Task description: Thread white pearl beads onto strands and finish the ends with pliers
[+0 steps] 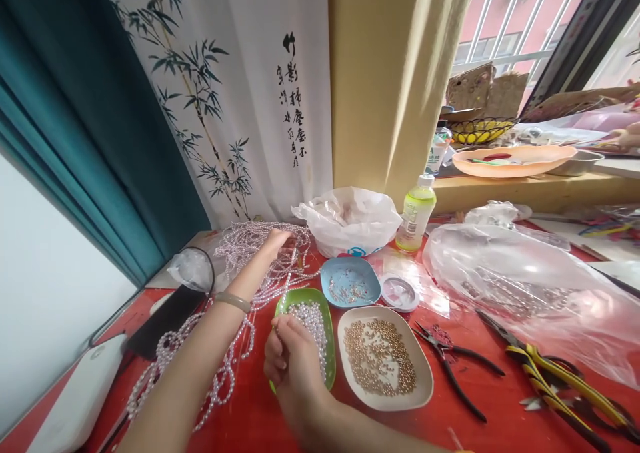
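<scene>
My left hand (281, 242), a bangle (233, 301) on its wrist, is stretched out over a heap of pale pink pearl bead strands (245, 246). Its fingers are curled together, and what they grip is too small to make out. Nearer to me, my right hand (295, 366) is closed in a pinch over the left edge of a green tray (328, 336) of loose pearl beads (311, 319). Whatever sits between its fingertips is hidden. A short line of beads (287, 285) runs between the two hands. More strands (167, 356) lie under and beside my left forearm.
Right of the green tray are a beige tray (425, 386) of gold beads and a blue tray (350, 266) of small metal pieces. Pliers (450, 366) and yellow-handled cutters (555, 379) lie further right. Behind stand a plastic-lined bowl (350, 226) and a bottle (417, 213).
</scene>
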Tool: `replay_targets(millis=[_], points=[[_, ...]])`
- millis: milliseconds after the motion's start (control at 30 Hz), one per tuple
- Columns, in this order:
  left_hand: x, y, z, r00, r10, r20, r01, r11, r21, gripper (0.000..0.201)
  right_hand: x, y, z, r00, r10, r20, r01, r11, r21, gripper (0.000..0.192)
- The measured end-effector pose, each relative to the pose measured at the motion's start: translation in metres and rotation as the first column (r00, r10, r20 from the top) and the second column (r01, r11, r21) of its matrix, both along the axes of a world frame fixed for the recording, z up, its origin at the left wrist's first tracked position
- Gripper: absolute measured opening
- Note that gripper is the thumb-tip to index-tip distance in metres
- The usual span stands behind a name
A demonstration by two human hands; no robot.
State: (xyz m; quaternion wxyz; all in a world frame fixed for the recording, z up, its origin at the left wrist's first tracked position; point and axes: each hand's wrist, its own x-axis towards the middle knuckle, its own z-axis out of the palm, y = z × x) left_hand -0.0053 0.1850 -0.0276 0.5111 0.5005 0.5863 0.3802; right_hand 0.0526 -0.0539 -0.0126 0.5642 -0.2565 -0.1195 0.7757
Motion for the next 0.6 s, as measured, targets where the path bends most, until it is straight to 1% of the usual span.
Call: replay_targets(millis=[100,267,400,500,600], points=[[0.002,-0.002,0.006,0.999,-0.009,0.046,0.011,0.999,-0.033,0.015,-0.002,0.0,-0.008,1.0,0.011,0.017,-0.011,1.0,-0.003,0.023],[0.006,-0.008,0.011,0.997,-0.033,0.071,0.035,0.999,-0.029,0.009,-0.003,0.002,-0.013,0.999,0.034,0.022,-0.034,0.999,-0.019,0.024],[0.01,-0.012,0.014,0.996,-0.076,0.054,0.078,0.996,-0.038,0.007,-0.003,0.001,-0.011,0.999,0.05,0.009,-0.05,0.998,-0.039,0.025],[0.015,-0.013,0.012,0.996,-0.083,0.026,0.084,0.996,-0.032,0.012,-0.002,0.001,-0.008,0.998,0.063,0.018,-0.062,0.997,-0.041,0.025],[0.019,-0.013,0.009,0.997,-0.074,0.002,0.074,0.997,0.003,0.019,-0.001,0.001,-0.004,0.997,0.071,0.032,-0.069,0.997,-0.046,0.027]])
